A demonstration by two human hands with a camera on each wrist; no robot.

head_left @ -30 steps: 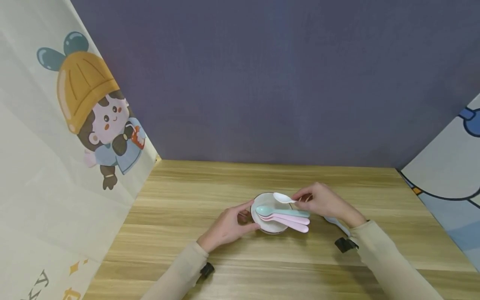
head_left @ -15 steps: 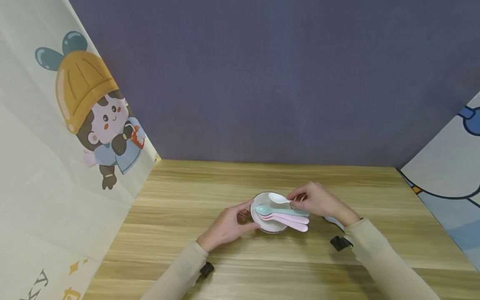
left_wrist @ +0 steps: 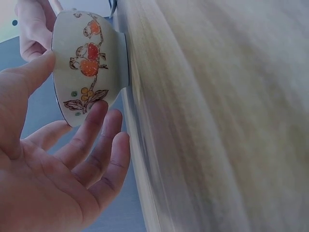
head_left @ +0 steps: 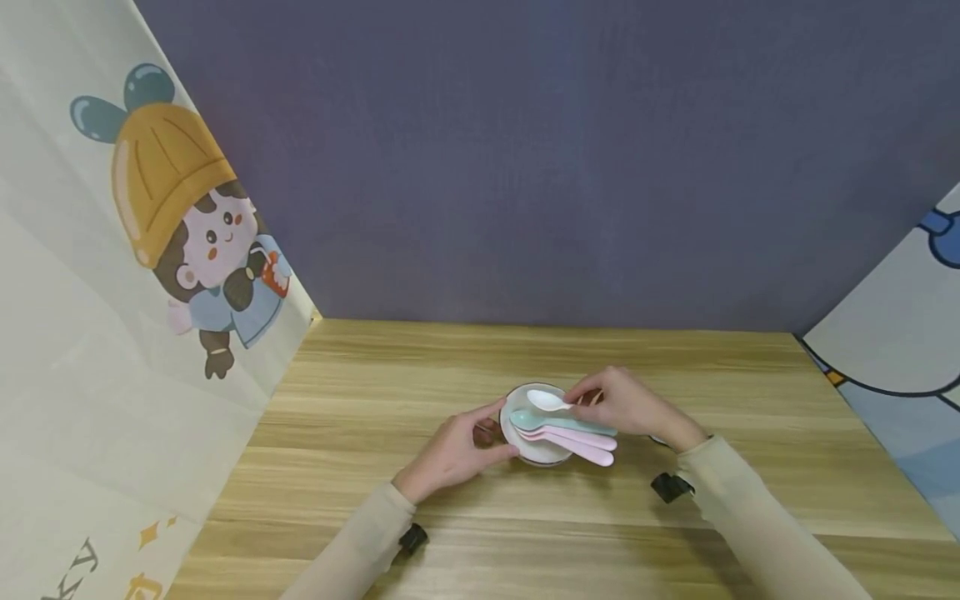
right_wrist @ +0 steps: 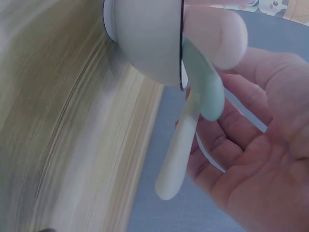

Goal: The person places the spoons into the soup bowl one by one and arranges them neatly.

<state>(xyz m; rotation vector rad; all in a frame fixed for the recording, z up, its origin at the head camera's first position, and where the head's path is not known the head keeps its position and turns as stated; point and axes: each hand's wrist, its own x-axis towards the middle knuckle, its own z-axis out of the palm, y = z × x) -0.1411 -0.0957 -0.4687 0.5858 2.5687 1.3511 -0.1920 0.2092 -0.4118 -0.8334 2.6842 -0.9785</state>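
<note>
A small white bowl stands upright on the table; the left wrist view shows its fruit-and-leaf pattern. My left hand holds the bowl's left side, thumb and forefinger spread on its rim. With thumb and fingertips my right hand pinches a white spoon, whose head is over the inside of the bowl. A mint-green spoon and pink spoons lie in the bowl, handles jutting over its right rim. In the right wrist view the white spoon's handle slants down past the green one.
A pale piece of an object shows beside the right wrist, mostly hidden by the arm. The wood-grain table meets a dark blue back panel. Printed cloth panels stand at both sides.
My right hand has moved left with the white spoon, bringing its head further over the bowl. The right forearm now covers more of the pale object. My left hand has stayed on the bowl.
</note>
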